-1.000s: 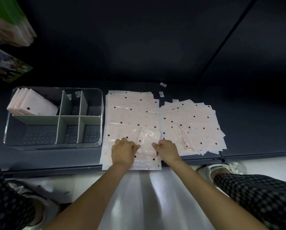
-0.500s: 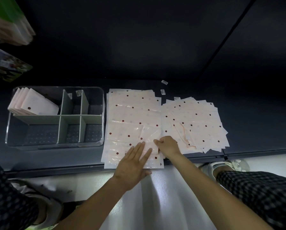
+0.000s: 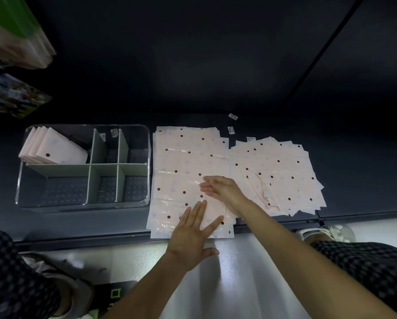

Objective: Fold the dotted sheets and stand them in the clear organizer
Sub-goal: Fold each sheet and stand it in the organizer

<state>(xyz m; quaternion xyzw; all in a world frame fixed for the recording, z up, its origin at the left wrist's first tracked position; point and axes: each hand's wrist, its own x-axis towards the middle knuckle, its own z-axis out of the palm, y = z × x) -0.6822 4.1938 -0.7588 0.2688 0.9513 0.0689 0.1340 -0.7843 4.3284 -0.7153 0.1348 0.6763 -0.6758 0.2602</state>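
Note:
A neat stack of pale pink dotted sheets lies on the dark shelf, right of the clear organizer. My left hand lies flat with fingers spread on a folded sheet at the stack's near edge. My right hand rests open just beyond it, fingers pointing left on the same sheet. Several folded sheets stand tilted in the organizer's back-left compartment. A looser fanned pile of dotted sheets lies to the right.
Grey dividers split the organizer into compartments. Small white labels lie behind the stacks. The shelf's front edge runs just below the stack. Packaged goods hang at the upper left. My knees and shoes flank the pale floor.
Both hands first pinched the small folded sheet. The left hand opened flat on it, then the right hand opened too and slid left across the sheet.

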